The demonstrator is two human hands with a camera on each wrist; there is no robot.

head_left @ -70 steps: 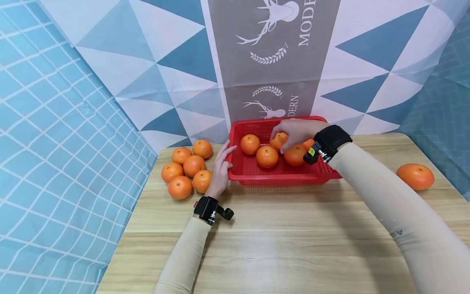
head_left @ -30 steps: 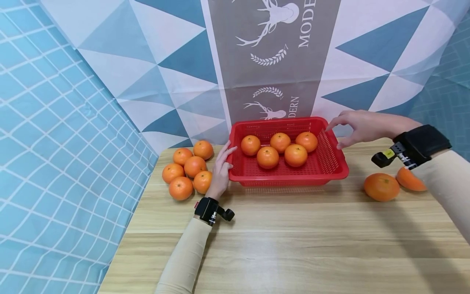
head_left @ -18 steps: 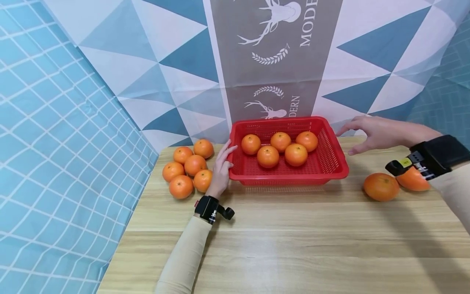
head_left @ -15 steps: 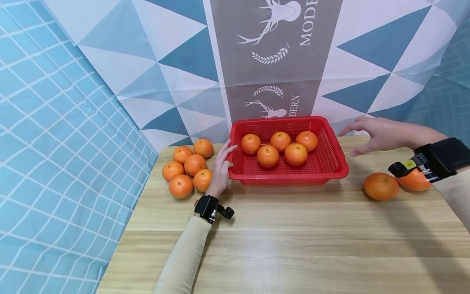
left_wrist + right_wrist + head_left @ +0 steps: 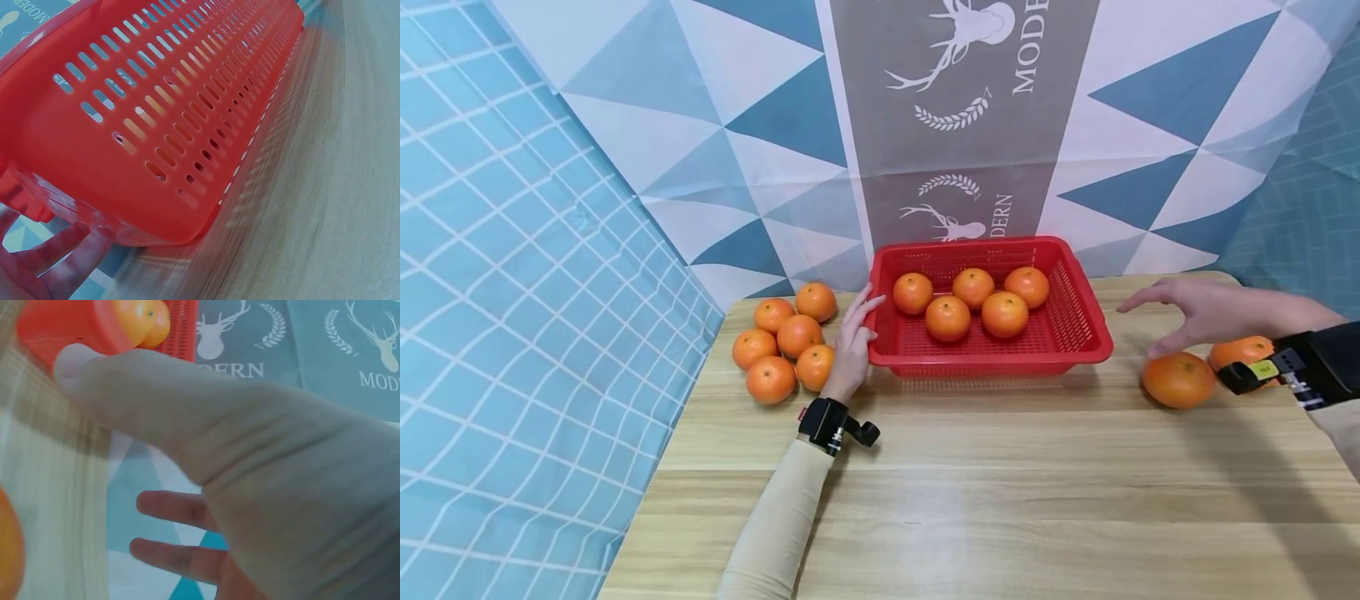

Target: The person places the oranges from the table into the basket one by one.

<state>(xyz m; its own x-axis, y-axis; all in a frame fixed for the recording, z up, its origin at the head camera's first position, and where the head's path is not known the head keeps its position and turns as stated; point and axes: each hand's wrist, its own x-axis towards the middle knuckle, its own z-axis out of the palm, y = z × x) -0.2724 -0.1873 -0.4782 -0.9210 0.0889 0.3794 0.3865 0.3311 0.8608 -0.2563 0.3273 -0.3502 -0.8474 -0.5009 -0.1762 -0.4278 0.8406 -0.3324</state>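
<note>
A red plastic basket (image 5: pixel 970 360) stands against the back wall with several oranges in it, among them a front one (image 5: pixel 947 318). My left hand (image 5: pixel 850 350) rests on the basket's left rim, fingers stretched along it; the left wrist view has the fingertips (image 5: pixel 94 240) against the basket's end. To the right of the basket my right hand (image 5: pixel 1213 312) hovers with thumb and fingers spread and nothing between them. Its thumb overlaps the top of a flattish orange (image 5: pixel 1178 382) in the head view. Another orange (image 5: pixel 1243 354) behind that one is partly hidden by the wrist camera.
Left of the basket, several oranges (image 5: pixel 799 336) sit in a cluster on the wooden table (image 5: pixel 940 483). A patterned cloth wall (image 5: pixel 955 150) rises right behind the basket, and a blue grid-patterned sheet (image 5: pixel 535 250) borders the table's left side.
My right hand has left the basket, where it held an orange, and moved right and then down toward the two right-hand oranges. One orange has joined that side. My left hand stays put.
</note>
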